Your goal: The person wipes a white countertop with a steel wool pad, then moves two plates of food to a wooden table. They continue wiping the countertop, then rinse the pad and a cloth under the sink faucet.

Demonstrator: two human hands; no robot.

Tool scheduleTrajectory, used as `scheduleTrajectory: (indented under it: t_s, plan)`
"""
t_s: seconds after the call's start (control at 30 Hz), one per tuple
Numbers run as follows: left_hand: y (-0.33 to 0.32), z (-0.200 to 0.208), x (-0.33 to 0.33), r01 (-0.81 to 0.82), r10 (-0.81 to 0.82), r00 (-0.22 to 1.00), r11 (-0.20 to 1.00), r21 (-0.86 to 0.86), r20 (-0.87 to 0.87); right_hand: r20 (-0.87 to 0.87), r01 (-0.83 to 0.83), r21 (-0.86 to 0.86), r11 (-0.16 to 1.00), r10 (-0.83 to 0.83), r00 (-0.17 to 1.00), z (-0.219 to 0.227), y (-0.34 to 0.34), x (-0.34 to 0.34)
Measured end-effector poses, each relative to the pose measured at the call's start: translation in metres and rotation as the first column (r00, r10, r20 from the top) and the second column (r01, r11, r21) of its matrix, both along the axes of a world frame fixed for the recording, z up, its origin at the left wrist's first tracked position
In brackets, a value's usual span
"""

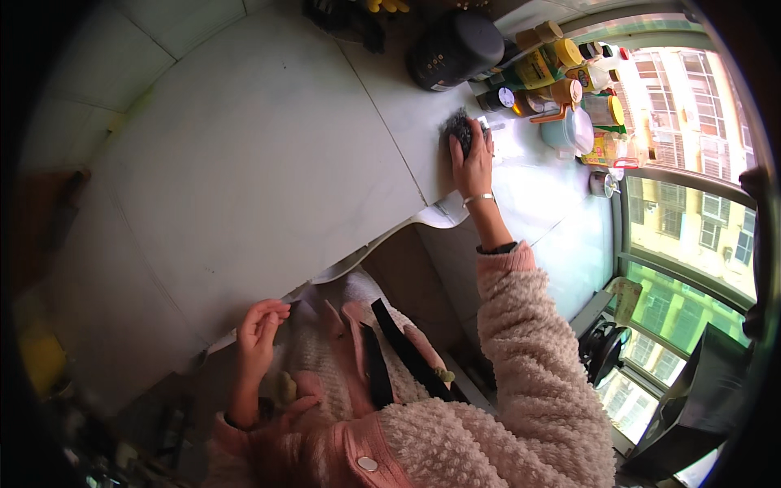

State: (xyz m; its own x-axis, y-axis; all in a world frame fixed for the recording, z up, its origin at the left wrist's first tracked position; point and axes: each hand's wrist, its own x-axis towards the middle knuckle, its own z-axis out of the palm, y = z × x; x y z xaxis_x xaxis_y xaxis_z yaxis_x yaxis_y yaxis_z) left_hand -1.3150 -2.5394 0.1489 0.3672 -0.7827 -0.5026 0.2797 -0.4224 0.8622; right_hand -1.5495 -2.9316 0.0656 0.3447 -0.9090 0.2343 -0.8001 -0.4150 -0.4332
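My right hand [474, 167] reaches forward and grips a dark, crinkled scouring pad [457, 130], pressed to the white countertop [268, 154] close to the bottles. Its fingers wrap over the pad and partly hide it. A bracelet circles that wrist. Nearer to my body, my left hand [259, 332] hovers by the counter's front edge. Its fingers are loosely bent with the thumb apart, and I see nothing held in them. Both arms wear a fluffy, pale sleeve with pink cuffs.
A large black tub [455, 50] stands at the back. Right of it, several bottles and jars [541, 69] crowd together with a light blue container [565, 130] in front. Windows [687, 187] line the right side. A black box-shaped object [691, 407] sits at lower right.
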Motion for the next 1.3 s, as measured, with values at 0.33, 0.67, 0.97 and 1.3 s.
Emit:
scheduleTrajectory:
  t_s: [0.33, 0.67, 0.97, 1.3]
  plan:
    - [-0.237, 0.033, -0.007, 0.237, -0.088, 0.904, 0.918, -0.319, 0.418, -0.007, -0.273, 0.14, 0.952, 0.277, 0.961, 0.036, 0.109, 0.04]
    - [-0.447, -0.045, -0.098, 0.025, 0.354, 0.653, 0.874, -0.486, 0.67, 0.195, -0.008, -0.017, 1.0, 0.011, 0.981, 0.02, 0.075, -0.019]
    - [-0.402, -0.02, -0.076, 0.121, 0.355, 0.612, 0.841, -0.528, 0.707, 0.324, -0.029, 0.106, 0.994, -0.007, 0.946, 0.004, 0.053, -0.025]
    - [-0.131, 0.018, 0.003, -0.057, 0.163, 0.794, 0.979, -0.195, 0.586, 0.471, -0.075, -0.071, 0.995, 0.1, 0.876, -0.007, -0.042, 0.083]
